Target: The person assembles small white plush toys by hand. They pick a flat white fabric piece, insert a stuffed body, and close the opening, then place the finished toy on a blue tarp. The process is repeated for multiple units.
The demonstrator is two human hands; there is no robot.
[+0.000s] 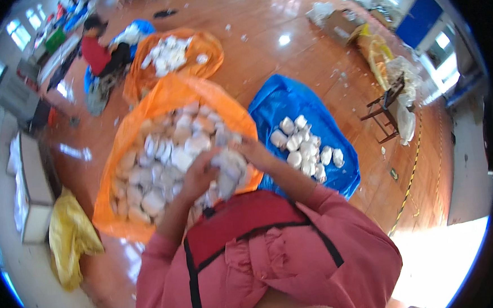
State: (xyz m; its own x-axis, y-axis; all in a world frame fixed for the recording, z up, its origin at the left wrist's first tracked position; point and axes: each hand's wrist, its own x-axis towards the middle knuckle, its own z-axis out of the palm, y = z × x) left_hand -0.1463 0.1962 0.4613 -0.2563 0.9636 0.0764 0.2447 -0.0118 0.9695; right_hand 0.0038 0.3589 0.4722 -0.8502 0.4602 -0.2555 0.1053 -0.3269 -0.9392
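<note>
A greyish-white, soft-looking piece (230,171) is held between my two hands in front of my waist; motion blur hides its exact kind. My left hand (200,171) has its fingers closed on the near left side of it. On its upper right side, my right hand (252,152) grips it with bent fingers. Beneath and beyond them lies a large orange sheet sack (122,140), spread open and filled with many white and grey rounded pieces (170,150). To the right, a blue sheet sack (274,98) carries a smaller heap of white rounded bundles (302,145).
Farther off, a second orange sack (208,43) holds white pieces beside a seated person in red (94,53). A yellow sack (71,235) slumps at left. At right stand a wooden chair (387,108) and yellow-black floor tape (414,166). Scraps dot the reddish floor.
</note>
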